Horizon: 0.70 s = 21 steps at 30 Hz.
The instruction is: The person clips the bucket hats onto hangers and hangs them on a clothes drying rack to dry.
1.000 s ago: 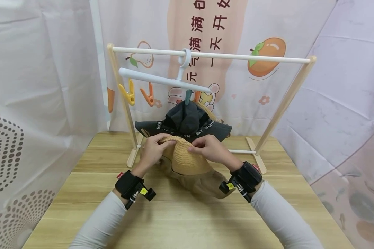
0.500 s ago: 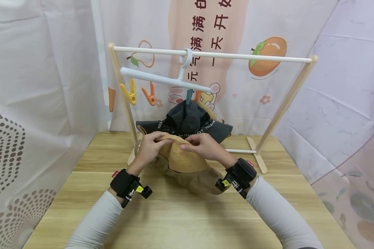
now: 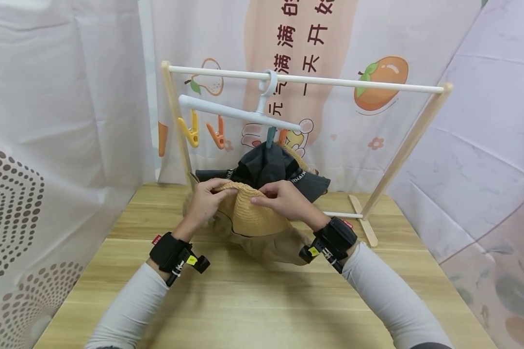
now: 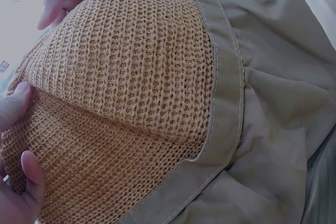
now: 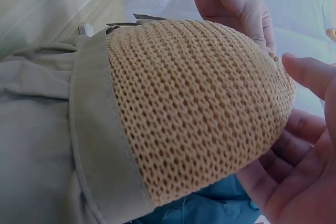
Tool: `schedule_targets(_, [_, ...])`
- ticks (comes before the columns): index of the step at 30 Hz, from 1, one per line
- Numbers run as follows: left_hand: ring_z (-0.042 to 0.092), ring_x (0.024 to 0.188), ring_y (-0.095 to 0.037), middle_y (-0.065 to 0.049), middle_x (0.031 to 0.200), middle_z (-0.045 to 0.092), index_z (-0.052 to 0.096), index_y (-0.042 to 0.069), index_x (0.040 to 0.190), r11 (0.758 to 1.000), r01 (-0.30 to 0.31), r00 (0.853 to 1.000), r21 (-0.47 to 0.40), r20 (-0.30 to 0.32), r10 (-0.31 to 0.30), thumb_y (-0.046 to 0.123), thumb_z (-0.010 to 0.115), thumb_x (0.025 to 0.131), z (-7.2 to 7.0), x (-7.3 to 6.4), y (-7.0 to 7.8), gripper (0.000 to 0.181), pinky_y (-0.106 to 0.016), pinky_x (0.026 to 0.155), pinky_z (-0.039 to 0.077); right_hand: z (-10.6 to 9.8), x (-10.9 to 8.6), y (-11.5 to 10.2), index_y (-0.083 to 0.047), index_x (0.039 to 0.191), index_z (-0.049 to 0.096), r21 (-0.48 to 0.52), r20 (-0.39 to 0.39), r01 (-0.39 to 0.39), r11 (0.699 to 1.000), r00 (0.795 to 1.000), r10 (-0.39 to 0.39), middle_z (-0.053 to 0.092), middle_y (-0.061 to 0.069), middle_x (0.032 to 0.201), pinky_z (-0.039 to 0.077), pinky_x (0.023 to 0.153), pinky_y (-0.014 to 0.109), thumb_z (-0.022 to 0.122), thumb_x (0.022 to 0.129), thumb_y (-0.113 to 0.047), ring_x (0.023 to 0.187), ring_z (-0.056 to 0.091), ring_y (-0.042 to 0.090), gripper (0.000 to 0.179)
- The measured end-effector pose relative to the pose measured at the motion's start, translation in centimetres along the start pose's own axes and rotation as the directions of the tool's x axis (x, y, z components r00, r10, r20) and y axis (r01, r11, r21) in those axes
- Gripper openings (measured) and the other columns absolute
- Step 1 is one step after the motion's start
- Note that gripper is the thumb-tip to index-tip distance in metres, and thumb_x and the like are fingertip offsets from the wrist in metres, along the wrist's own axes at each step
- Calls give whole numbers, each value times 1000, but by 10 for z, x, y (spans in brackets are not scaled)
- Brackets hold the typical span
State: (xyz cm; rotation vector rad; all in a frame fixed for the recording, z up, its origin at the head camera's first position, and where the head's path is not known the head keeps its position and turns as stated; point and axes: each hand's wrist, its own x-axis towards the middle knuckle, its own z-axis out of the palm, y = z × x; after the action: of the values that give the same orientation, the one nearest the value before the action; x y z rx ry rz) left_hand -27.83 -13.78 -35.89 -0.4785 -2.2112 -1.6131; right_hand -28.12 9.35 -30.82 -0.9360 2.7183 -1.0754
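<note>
A sun hat with a straw-coloured knitted crown and a khaki cloth brim is held up above the table. My left hand pinches the crown's top edge at the left, where the knit folds inward. At the right of the crown, my right hand holds the knit between thumb and fingers; these fingers are partly hidden behind the crown in the right wrist view. The khaki brim hangs in loose folds. Just behind, a dark hat with white lettering hangs from a teal clip.
A pale blue hanger hangs tilted from the white rod of a wooden rack. A yellow clip and an orange clip hang at its left. Another woven hat is partly hidden behind the dark one. The wooden table lies below.
Both hands have shifted left and slightly up with the sun hat, still gripping its crown. The sun hat covers more of the dark hat's lettering. The head view has turned slightly.
</note>
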Motion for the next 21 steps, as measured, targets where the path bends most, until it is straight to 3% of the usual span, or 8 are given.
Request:
schedule_targets(12, [61, 80, 0, -15, 104, 73, 75, 4, 104, 1000, -8, 1000, -15, -21, 7, 19, 76, 85, -6, 6, 3, 25, -14, 68, 47, -5, 5, -5, -12, 94, 75, 4, -34, 11, 1000, 999, -11, 57, -3, 72, 38, 60, 25, 68, 92, -33, 69, 48, 12, 22])
schedule_targets(21, [60, 80, -3, -11, 106, 73, 75, 9, 109, 996, 65, 998, 59, -22, -64, 30, 76, 85, -12, 12, 8, 32, -17, 66, 46, -6, 6, -6, -11, 94, 75, 23, -65, 8, 1000, 998, -6, 59, -3, 72, 39, 60, 24, 68, 92, -33, 68, 49, 12, 23])
